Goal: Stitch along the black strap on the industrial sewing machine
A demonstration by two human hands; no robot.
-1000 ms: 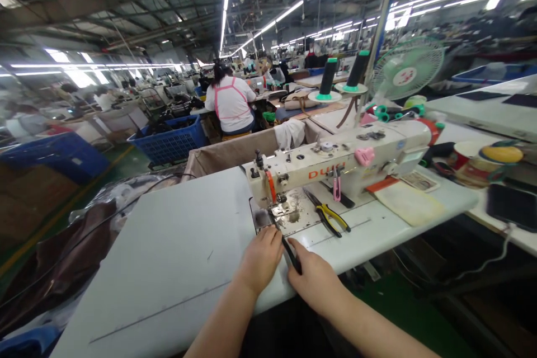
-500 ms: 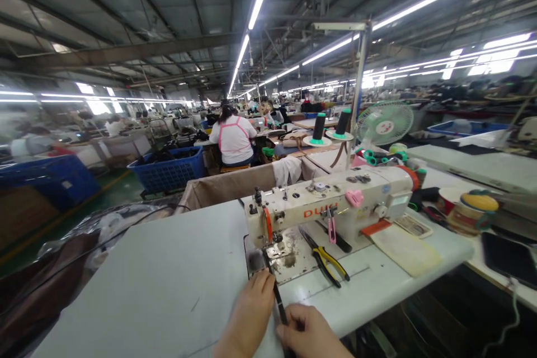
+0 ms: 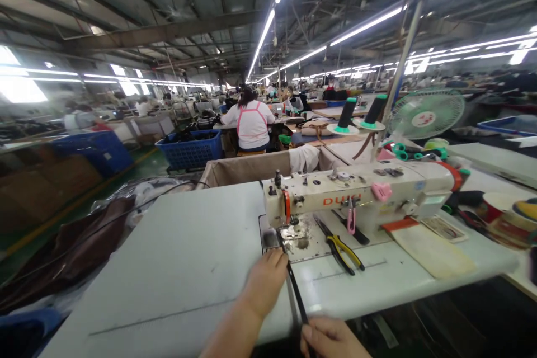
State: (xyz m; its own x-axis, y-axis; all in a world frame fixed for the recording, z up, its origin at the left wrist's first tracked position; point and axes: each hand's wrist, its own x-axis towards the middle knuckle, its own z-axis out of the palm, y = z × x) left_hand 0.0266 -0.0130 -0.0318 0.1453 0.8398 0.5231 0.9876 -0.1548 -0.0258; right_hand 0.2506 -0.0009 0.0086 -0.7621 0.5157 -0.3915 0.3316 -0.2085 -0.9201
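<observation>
A narrow black strip (image 3: 297, 294) runs from beside the needle area of a white sewing machine (image 3: 319, 193) down past the table's front edge. My left hand (image 3: 271, 277) lies close to the machine's needle plate, its fingers together and pressed on the strip's upper part. Lower down, at the table's front edge, my right hand (image 3: 329, 338) pinches the strip between thumb and fingers. Yellow-and-black pliers (image 3: 344, 251) lie on the machine bed to the right of my left hand. Pink snips (image 3: 351, 219) hang against the machine's front.
Two black thread cones (image 3: 346, 114) and a green fan (image 3: 425, 114) stand behind the machine. A yellowish cloth (image 3: 432, 249) lies on the table's right part. A person in a white top (image 3: 254, 126) sits ahead, beside a blue basket (image 3: 193, 150).
The view has shifted left, so the scene sits farther right. My right hand has moved down the strip, away from my left hand, and more of the strip shows between them.
</observation>
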